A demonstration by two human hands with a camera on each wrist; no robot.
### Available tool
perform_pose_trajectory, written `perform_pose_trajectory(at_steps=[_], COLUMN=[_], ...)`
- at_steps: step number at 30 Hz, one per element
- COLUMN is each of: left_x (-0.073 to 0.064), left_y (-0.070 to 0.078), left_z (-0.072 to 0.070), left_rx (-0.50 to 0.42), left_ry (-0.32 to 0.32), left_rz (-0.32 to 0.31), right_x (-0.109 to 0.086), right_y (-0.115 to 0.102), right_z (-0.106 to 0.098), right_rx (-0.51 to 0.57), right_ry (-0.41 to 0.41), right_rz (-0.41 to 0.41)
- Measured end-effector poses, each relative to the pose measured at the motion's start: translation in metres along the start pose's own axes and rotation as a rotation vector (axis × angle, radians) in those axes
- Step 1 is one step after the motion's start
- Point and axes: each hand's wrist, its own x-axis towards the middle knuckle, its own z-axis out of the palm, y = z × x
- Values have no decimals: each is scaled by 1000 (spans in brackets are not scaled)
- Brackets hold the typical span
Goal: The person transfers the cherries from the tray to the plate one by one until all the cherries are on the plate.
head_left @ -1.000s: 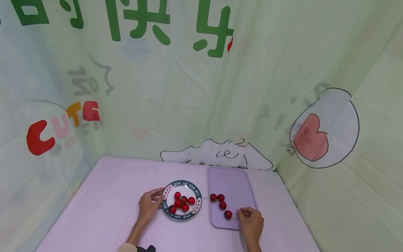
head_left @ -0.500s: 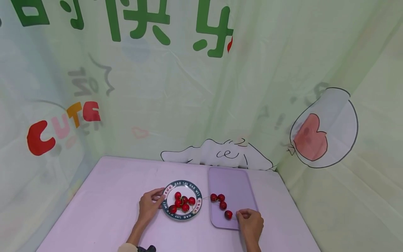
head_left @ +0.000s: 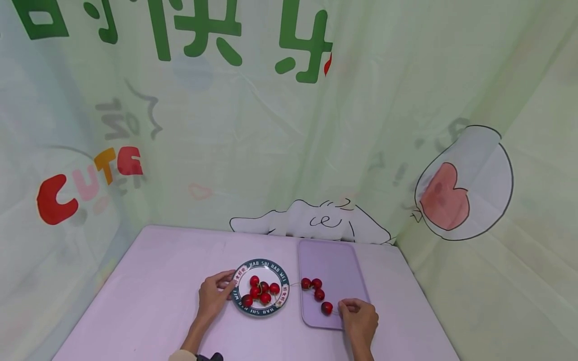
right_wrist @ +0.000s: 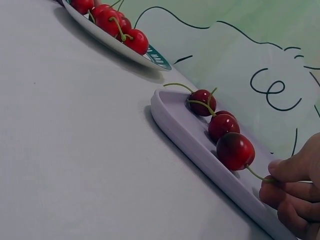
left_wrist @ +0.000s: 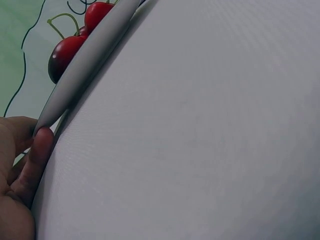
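My left hand (head_left: 212,296) grips the left rim of a round plate (head_left: 260,313), white with a dark teal lettered border. In the left wrist view the thumb lies over the plate's edge and a fingertip is under it. Several red cherries (head_left: 265,298) with green stems lie heaped on the plate. To the right, my right hand (head_left: 359,319) pinches the stem of a dark red cherry (right_wrist: 235,151) between thumb and finger, over the lilac tray (head_left: 331,260). Further cherries (head_left: 317,284) lie on the tray's left side, one stem sticking out past the rim.
Plate and tray stand side by side on a pale table (head_left: 180,260), with a narrow gap between them. A printed curtain (head_left: 271,150) hangs behind the table and along both sides.
Almost nothing differs: both hands keep their holds on the plate rim and the cherry stem, and the cherries stay in place. The head view shifts very slightly.
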Motion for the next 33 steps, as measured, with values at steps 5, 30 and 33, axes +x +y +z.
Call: perform_pose_trajectory(at_steps=[5,30,33], left_x=[0,-1,1], left_y=[-1,-1,-2], left_z=[1,1,1], left_rx=[-2,-8,-3], left_ry=[3,2,-4], left_rz=[1,-5,1], right_x=[0,1,1], right_y=[1,11,11], right_z=[1,3,5], right_rx=[3,234,301], right_ry=[9,-87,-96], right_rz=[-4,61,88])
